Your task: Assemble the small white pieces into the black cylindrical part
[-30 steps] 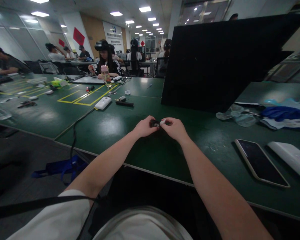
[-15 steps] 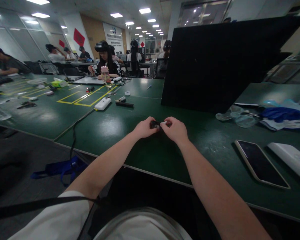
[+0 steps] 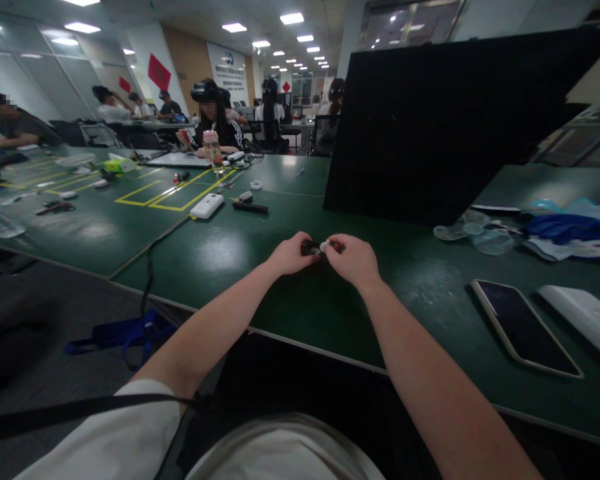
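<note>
Just above the green table [image 3: 260,293], my two hands meet fingertip to fingertip. My left hand [image 3: 294,255] is closed around a small dark object [image 3: 309,247] with a pale spot on its right side; its kind is too small to make out. Pinched in my right hand [image 3: 350,257] is a small white piece [image 3: 325,247], close against the right side of the dark object. Whether the two pieces touch, I cannot tell. My fingers hide most of both.
A black panel [image 3: 430,133] stands behind my hands to the right. A phone [image 3: 525,327] and a white device [image 3: 587,313] lie at the right, gloves [image 3: 570,230] beyond them. A white power bank [image 3: 207,206] and black bar [image 3: 251,207] lie left. Co-workers sit farther back.
My hands stay in nearly the same place. The white piece in my right fingers has turned slightly and shows a rounder end. The view has shifted very little.
</note>
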Action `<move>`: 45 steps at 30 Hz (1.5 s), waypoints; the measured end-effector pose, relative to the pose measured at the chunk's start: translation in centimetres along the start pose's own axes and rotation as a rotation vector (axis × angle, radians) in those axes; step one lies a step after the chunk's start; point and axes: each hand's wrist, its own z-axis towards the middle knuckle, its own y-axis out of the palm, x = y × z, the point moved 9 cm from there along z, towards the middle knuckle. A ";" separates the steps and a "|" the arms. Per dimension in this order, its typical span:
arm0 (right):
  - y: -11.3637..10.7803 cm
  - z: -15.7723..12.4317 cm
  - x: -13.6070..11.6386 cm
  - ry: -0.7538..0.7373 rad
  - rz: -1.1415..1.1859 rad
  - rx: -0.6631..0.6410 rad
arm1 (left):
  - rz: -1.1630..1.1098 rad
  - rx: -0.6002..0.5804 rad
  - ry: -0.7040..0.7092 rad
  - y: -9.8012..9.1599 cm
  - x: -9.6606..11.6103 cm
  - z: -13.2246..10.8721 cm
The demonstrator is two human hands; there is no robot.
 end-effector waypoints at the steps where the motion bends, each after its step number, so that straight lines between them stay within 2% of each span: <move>1: 0.0 0.0 -0.1 -0.011 -0.010 0.000 | 0.004 0.003 -0.001 0.0 0.0 0.0; 6: -0.3 -0.1 -0.5 -0.047 -0.024 0.038 | 0.019 0.001 0.009 0.1 0.1 0.0; 10: 0.2 -0.1 -1.0 -0.115 -0.001 0.001 | 0.022 -0.002 0.021 0.1 0.1 0.0; 21: -0.3 0.0 0.4 0.050 -0.044 0.002 | 0.019 -0.011 0.027 0.0 0.2 -0.1; 29: 0.5 0.0 0.7 0.065 0.021 -0.034 | 0.002 -0.019 0.045 0.0 0.1 -0.1; 35: 0.1 0.3 0.8 0.058 0.025 0.009 | 0.020 -0.003 0.026 0.0 0.1 -0.1; 38: 0.5 0.4 0.9 0.054 0.014 -0.030 | 0.010 0.001 0.038 -0.1 0.2 -0.1; 45: 0.9 0.5 1.7 0.129 -0.031 -0.054 | 0.010 0.001 0.056 0.1 0.1 -0.1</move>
